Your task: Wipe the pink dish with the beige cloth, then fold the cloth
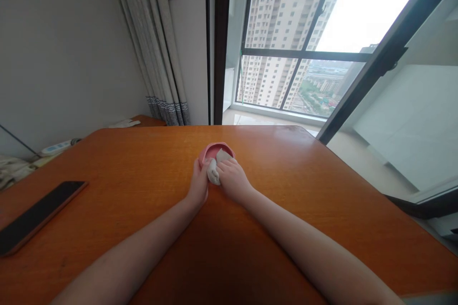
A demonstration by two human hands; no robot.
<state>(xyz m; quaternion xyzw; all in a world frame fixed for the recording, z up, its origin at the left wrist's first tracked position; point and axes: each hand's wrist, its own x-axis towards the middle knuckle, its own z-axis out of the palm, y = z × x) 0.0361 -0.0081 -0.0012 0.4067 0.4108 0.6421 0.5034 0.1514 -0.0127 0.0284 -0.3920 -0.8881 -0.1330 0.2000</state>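
Note:
A pink bowl is tilted toward me above the middle of the wooden table. My left hand is closed on the bowl's left side, with the thumb over the near rim. My right hand grips a whitish cloth and presses part of it inside the bowl. The rest of the cloth hangs over the near rim between my hands. The bowl's underside and most of my left fingers are hidden.
A dark phone lies on the table at the left. Beyond the left edge are a white remote-like object and some fabric. A grey curtain and a large window stand behind the table.

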